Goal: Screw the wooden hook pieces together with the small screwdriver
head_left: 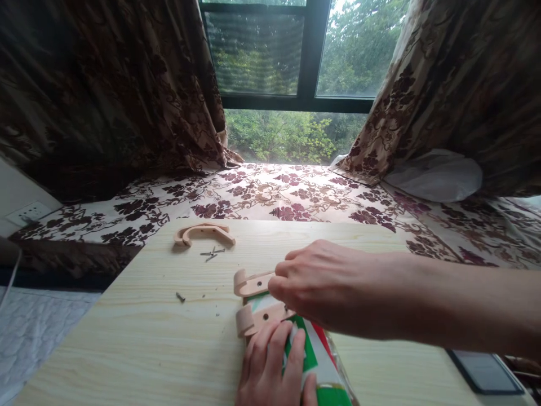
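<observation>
Two light wooden hooks with dark holes, the far one [253,283] and the near one [257,319], lie side by side across a green, white and red package [315,344]. My left hand [274,363] rests on the package just below the near hook, fingers spread and bent over it. Reaching in from the right, my right hand [302,282] is closed over the right ends of the hooks. What its fingers hold, if anything, is hidden. A dark screw tip or hole shows beside it on the near hook.
More curved wooden pieces [203,232] lie at the table's back left, with several screws [212,254] beside them. A single screw [180,297] lies farther left on the table [139,338]. A dark-edged device [486,371] sits at the right edge.
</observation>
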Motion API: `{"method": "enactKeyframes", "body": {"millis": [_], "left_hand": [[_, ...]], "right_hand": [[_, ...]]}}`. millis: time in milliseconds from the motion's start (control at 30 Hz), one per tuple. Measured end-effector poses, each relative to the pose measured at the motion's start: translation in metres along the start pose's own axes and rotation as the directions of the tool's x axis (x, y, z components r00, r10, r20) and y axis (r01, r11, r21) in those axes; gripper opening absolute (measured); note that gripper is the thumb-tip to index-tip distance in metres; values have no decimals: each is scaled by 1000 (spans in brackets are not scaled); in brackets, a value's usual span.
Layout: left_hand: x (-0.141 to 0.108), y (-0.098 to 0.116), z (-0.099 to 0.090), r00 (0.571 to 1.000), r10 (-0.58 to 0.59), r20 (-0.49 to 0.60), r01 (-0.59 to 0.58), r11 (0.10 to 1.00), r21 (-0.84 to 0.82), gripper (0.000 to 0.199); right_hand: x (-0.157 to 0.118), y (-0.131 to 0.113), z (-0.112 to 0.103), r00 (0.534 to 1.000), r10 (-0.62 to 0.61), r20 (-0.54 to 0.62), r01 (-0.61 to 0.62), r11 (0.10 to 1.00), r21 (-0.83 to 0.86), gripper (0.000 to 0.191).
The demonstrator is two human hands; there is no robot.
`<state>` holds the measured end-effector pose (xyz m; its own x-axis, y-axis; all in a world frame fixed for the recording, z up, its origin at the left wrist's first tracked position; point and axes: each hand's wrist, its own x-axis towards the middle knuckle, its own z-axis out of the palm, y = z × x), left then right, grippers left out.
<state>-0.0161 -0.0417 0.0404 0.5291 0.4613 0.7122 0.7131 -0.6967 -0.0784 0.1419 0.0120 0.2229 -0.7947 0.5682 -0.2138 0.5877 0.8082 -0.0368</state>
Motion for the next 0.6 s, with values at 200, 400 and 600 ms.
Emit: {"method": "enactKeyframes", "body": {"millis": [200,400,600], "left_hand": [[-4,0,2,1000,3,26,-2,1000,-27,28],[-5,-1,2,999,15,35,-14,1000,-25,28],[-2,0,1,1000,9,23,-9,1000,-5,28]], "right_hand": [[1,5,22,988,48,-145,-51,999,-19,11],[3,0,16,970,196,-144,-199,980,-3,16],[-2,-1,2,997,74,-16,-72,995,67,9]]}}
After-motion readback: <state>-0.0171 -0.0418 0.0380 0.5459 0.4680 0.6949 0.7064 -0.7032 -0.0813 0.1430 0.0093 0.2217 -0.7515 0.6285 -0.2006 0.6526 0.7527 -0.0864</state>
